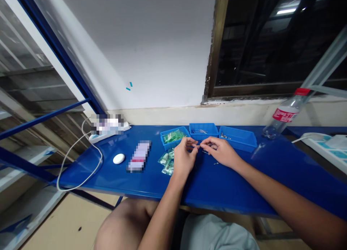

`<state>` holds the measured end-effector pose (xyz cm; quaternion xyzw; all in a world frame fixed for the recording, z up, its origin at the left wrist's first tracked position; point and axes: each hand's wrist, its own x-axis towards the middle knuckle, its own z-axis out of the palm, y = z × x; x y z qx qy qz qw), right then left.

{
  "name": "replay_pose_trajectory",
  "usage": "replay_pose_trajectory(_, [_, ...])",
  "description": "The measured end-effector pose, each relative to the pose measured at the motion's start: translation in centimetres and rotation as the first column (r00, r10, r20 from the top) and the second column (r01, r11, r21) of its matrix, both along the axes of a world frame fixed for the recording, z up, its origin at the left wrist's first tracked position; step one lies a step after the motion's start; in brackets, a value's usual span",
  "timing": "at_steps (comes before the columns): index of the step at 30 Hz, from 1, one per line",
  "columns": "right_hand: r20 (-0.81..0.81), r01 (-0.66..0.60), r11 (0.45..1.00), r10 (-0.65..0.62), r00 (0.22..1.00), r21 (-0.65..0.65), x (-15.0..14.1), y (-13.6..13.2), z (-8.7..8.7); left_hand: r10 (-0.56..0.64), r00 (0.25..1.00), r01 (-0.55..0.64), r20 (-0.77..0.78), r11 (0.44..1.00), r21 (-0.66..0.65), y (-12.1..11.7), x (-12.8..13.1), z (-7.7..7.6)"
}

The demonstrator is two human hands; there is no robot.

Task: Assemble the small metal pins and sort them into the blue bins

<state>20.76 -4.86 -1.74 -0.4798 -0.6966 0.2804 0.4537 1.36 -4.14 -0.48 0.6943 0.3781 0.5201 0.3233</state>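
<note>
Blue table (pixel 114 179), hands (pixel 184 157) close together, fingers (pixel 210 140) curled

**Glossy plastic, bright metal, creased cloth**

The tabletop (pixel 217 185) looks smooth and glossy. The bins (pixel 245 143) are shiny moulded plastic, the small bags (pixel 168 167) crinkled clear film, the thin rods (pixel 200 131) bright metal. The soda bottle (pixel 286 114) is clear, glossy plastic; the wall (pixel 151 36) smooth and matt; the lap's cloth (pixel 217 232) matt, creased.
</note>
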Motion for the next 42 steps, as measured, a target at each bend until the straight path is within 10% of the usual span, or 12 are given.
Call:
replay_pose_trajectory(9, [0.258, -0.087, 0.994, 0.068, 0.964, 0.062, 0.0, 0.0, 0.3, -0.061, 0.996, 0.063, 0.069, 0.998, -0.022, 0.0, 0.0, 0.1])
replay_pose_trajectory(23, [-0.144, 0.04, 0.995, -0.053, 0.988, -0.09, 0.1, 0.4, -0.6, -0.022, 0.984, 0.022, -0.178, 1.0, -0.005, -0.5, -0.3, 0.5])
replay_pose_trajectory(31, [-0.355, 0.085, 0.978, -0.151, 0.923, -0.193, 0.7, 0.7, 0.2, -0.02, 0.803, 0.147, -0.596, 0.975, 0.166, -0.3, -0.2, -1.4])
replay_pose_trajectory(42, [-0.371, 0.121, 0.956, -0.219, 0.903, -0.269, 1.1, 2.0, 0.0, -0.026, 0.772, 0.179, -0.635, 0.968, 0.178, 0.1, -0.3, -1.6])
